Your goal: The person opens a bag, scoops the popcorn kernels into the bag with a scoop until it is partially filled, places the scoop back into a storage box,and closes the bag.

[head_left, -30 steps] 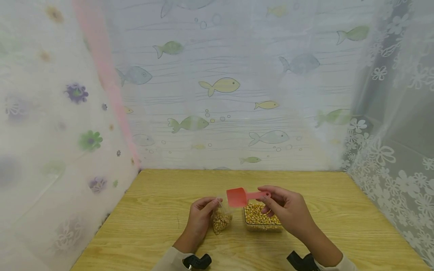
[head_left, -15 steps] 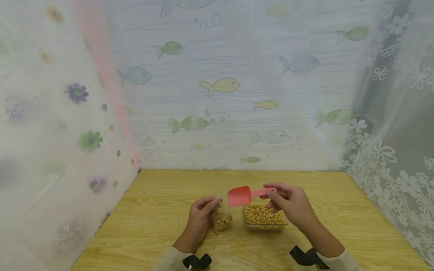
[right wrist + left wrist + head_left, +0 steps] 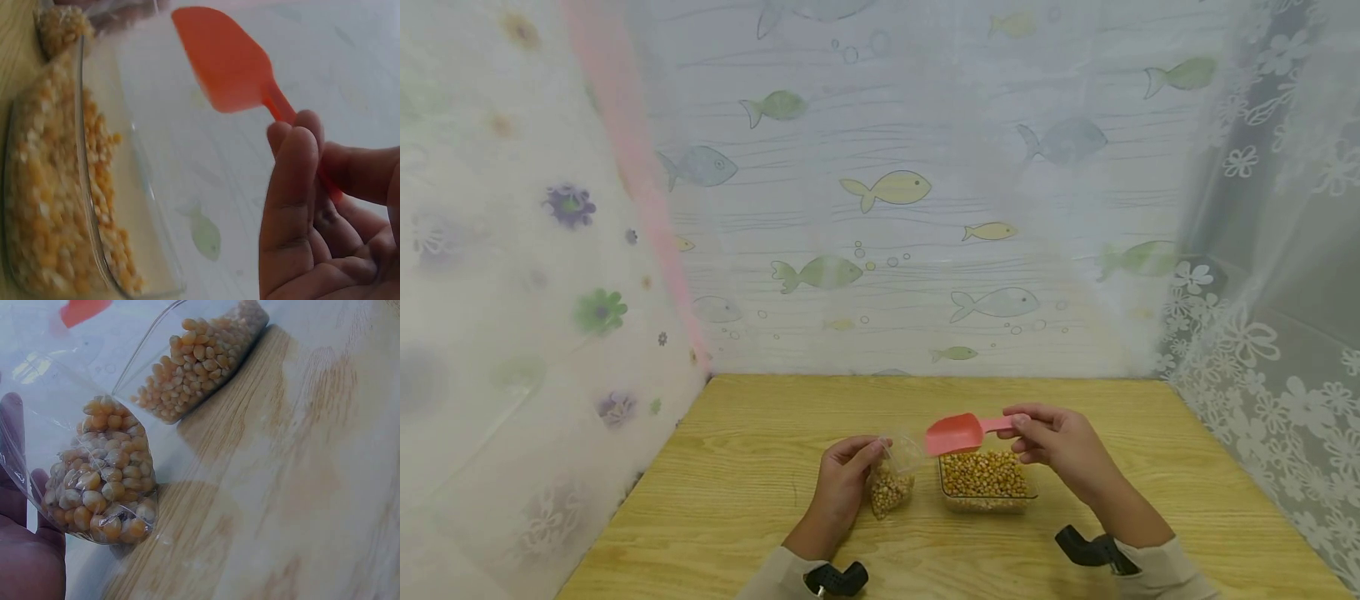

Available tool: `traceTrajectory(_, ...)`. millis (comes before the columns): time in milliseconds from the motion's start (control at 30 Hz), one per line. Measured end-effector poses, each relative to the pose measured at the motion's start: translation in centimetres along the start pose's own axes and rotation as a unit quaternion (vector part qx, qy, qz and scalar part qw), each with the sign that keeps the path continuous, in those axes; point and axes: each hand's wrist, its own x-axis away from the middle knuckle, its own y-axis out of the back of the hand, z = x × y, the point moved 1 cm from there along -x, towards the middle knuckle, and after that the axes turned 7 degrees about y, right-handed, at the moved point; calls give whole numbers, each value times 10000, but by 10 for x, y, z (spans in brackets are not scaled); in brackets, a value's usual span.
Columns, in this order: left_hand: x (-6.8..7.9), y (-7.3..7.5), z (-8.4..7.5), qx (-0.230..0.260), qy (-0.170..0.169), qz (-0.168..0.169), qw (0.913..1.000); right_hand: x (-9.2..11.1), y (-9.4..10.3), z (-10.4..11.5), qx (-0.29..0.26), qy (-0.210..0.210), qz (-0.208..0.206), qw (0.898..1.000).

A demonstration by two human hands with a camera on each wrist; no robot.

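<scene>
My left hand [image 3: 844, 479] pinches the top edge of a clear plastic bag [image 3: 904, 452], whose lower part is filled with corn kernels [image 3: 109, 475]. The bag's bottom is at the wooden table in the left wrist view. My right hand [image 3: 1063, 446] holds a pink-red scoop [image 3: 955, 434] by its handle, thumb against fingers. The scoop's bowl is raised over the back left part of a clear rectangular container [image 3: 985, 505] of corn kernels [image 3: 985, 475], its tip pointing left toward the bag's mouth. No kernels show in the bowl.
The wood-grain table [image 3: 760, 408] carries the container, just right of the bag. A fish-print curtain [image 3: 895, 292] hangs behind the table's far edge, with flowered sheets at left [image 3: 512, 333] and right [image 3: 1262, 350]. A black wrist mount [image 3: 1090, 547] sits at each sleeve.
My right hand has drawn the scoop to the right, away from the bag and over the container, turning its bowl a little. My left hand has kept its place on the bag.
</scene>
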Motion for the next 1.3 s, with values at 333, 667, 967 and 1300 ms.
traceTrajectory(333,-1,1,2,22,-10,-12,10000,1,31,-2,778,-228,215,9965)
traceTrajectory(667,0,1,2,-14,-28,-27,10000,9,40,15,1590,-269,160,9868)
traceTrajectory(967,-1,3,3,33,-93,71,9999,14,46,24,1883,-258,182,9816)
traceTrajectory(1300,-1,2,2,25,-90,69,9999,17,50,29,2251,-332,2,9738)
